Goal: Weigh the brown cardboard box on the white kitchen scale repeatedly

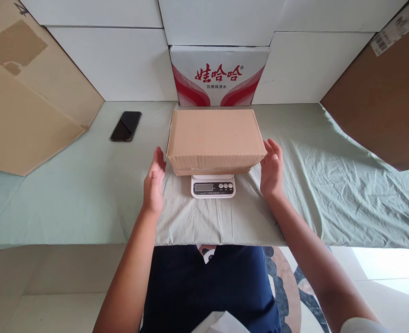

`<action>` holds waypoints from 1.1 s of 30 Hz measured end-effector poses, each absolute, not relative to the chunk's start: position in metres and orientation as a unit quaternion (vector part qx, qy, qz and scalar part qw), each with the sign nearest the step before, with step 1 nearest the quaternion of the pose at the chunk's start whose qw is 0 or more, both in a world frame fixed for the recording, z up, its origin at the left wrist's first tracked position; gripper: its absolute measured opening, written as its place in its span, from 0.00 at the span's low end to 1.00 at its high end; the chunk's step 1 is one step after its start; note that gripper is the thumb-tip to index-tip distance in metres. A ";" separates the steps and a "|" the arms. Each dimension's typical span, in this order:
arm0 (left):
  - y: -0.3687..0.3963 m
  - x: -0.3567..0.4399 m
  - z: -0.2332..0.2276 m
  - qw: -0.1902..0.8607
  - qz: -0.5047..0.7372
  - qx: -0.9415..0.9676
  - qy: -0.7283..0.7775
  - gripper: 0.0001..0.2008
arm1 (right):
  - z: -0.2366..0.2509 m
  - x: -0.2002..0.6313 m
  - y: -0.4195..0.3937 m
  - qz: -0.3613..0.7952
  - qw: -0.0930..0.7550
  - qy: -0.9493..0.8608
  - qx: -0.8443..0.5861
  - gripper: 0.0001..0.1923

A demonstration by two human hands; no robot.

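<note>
Red brand characters 娃哈哈 with smaller dark 饮用纯净水 beneath on the white-and-red water carton (220, 76); barcode label (396, 25), unreadable, on the brown cardboard box (384, 101) at right.

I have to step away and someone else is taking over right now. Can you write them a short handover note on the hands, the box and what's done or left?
Left hand: open, palm toward the cardboard box, a small gap between them.
Right hand: open, fingertips at or just off the box's right end; contact is unclear.
The box rests on the small white scale, on the green cloth.
A phone lies at the left rear.
Done: box set on the scale.
Left: probably the reading; the display is too small to make out.
</note>
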State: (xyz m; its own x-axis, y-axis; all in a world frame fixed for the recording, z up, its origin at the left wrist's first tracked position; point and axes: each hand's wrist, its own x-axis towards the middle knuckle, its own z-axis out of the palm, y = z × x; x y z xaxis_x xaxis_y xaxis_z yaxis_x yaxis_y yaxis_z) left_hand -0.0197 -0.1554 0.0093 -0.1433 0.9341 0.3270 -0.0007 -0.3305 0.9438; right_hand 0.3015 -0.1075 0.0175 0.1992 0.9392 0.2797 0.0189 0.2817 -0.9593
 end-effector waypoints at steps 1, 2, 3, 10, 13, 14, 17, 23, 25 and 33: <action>-0.155 -0.020 0.008 0.380 0.616 0.535 0.434 0.33 | 0.017 0.301 -0.108 0.375 0.615 -0.512 -0.468 0.31; -0.155 -0.020 0.007 0.383 0.617 0.537 0.429 0.32 | 0.017 0.301 -0.109 0.377 0.614 -0.513 -0.467 0.31; -0.154 -0.021 0.006 0.385 0.619 0.539 0.422 0.32 | 0.017 0.301 -0.109 0.377 0.611 -0.516 -0.466 0.31; -0.155 -0.018 0.005 0.396 0.612 0.544 0.415 0.33 | 0.012 0.300 -0.115 0.353 0.566 -0.585 -0.461 0.30; -0.156 -0.014 0.008 0.403 0.592 0.552 0.427 0.34 | 0.012 0.297 -0.119 0.361 0.540 -0.610 -0.455 0.29; -0.157 -0.013 0.009 0.404 0.582 0.558 0.432 0.33 | 0.013 0.295 -0.121 0.367 0.531 -0.616 -0.451 0.29; -0.157 -0.011 0.010 0.392 0.547 0.586 0.452 0.31 | 0.019 0.291 -0.127 0.383 0.517 -0.629 -0.437 0.28; -0.157 -0.010 0.012 0.378 0.538 0.599 0.458 0.29 | 0.029 0.287 -0.131 0.378 0.517 -0.640 -0.425 0.28; -0.157 -0.010 0.011 0.382 0.540 0.596 0.456 0.29 | 0.028 0.287 -0.131 0.383 0.520 -0.636 -0.422 0.28; -0.157 -0.008 0.010 0.400 0.547 0.574 0.459 0.29 | 0.028 0.287 -0.128 0.377 0.521 -0.628 -0.438 0.30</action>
State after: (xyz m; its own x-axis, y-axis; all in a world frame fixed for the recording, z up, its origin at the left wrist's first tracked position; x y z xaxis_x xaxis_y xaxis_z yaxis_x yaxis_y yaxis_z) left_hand -0.0083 -0.1567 0.0100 -0.0200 0.9652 0.2606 0.0906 -0.2579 0.9619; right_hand 0.2867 -0.1284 0.0278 -0.0726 0.9434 0.3237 0.1574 0.3313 -0.9303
